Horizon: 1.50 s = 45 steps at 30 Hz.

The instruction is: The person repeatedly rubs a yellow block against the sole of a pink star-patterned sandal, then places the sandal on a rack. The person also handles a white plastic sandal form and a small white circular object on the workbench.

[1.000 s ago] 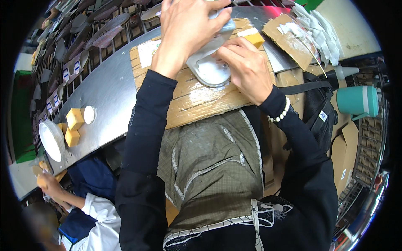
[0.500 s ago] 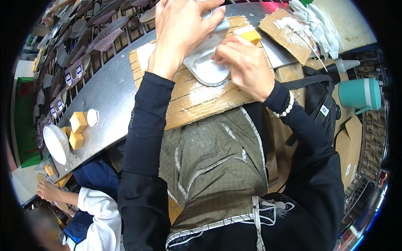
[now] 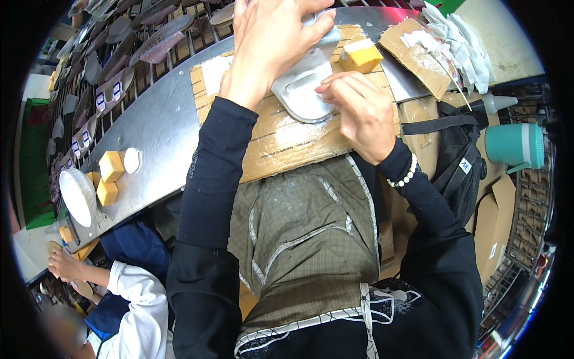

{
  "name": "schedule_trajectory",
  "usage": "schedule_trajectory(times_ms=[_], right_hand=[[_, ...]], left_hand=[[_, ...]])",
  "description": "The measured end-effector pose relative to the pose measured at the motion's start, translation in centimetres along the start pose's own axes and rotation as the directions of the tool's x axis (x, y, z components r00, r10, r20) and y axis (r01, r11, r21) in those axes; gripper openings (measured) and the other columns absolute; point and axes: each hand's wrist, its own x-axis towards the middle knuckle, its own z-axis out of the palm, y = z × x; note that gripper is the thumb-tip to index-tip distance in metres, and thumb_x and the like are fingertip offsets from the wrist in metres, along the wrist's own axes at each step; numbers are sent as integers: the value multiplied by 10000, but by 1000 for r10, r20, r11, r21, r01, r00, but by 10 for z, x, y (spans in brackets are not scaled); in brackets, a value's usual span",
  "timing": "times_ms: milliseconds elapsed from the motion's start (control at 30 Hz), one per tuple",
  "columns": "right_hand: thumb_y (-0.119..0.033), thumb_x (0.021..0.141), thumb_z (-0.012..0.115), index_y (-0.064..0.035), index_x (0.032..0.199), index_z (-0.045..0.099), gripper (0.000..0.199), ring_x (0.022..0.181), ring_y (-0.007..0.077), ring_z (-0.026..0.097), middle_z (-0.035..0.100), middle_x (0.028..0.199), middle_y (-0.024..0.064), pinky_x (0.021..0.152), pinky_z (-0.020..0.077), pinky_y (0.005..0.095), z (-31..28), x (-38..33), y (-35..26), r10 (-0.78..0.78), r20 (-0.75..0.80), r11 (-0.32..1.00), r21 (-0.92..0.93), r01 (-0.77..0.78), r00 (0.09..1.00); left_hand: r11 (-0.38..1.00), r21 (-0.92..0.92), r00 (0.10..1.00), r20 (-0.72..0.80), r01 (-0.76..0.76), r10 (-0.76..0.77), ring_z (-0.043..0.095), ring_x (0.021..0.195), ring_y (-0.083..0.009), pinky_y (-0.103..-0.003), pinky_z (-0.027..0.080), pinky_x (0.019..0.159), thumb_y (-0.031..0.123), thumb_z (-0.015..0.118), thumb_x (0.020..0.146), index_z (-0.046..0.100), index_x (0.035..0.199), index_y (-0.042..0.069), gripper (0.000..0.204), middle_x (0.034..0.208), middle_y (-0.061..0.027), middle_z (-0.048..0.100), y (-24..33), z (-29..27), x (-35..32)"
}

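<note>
Hands shifted; grey sole [image 3: 299,93] pale-dusted.

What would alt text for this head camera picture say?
A person's left hand presses on a flat grey sole-shaped piece on a cardboard sheet, while the right hand touches its edge. A yellow sponge block lies nearby.

A cardboard sheet [image 3: 281,140] lies on the bench [image 3: 161,128] bearing a metal piece [image 3: 302,90], a sponge block [image 3: 359,55] to its right, two more blocks [image 3: 109,176] far left beside a bowl [image 3: 75,196].
</note>
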Motion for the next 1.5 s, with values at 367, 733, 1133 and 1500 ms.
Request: schedule_trajectory(times_ms=[367,733,1133,1500], right_hand=[[143,666,558,0,899,639,286,862,275,657,658,885,105,763,537,349,-1,-4,2,-36,-56,999,23,37,998],[165,703,527,43,878,607,229,816,240,694,686,894,129,731,572,323,-14,6,15,22,79,966,257,-42,997],[116,743,552,-18,1070,491,359,849,360,645,561,1019,147,699,538,413,-1,14,8,-68,209,991,-99,91,975],[78,818,541,-23,924,485,157,782,361,655,648,813,154,686,503,419,7,40,-2,143,-14,988,-59,-143,990]], left_hand=[[991,30,991,-48,-127,128,647,981,-314,-455,503,863,281,699,801,707,1025,135,267,1052,-117,668,-5,1,-1],[991,1,986,-97,-135,134,596,1066,-317,-453,472,917,246,715,797,689,1090,104,327,1140,-135,626,-7,3,-8],[992,-119,984,-177,-39,17,544,1140,-316,-450,437,972,205,725,801,679,1142,77,367,1218,-149,590,-4,7,-15],[984,45,976,-121,-174,178,578,1072,-333,-464,449,939,215,719,770,709,1063,98,316,1088,-111,651,-9,8,-9]])
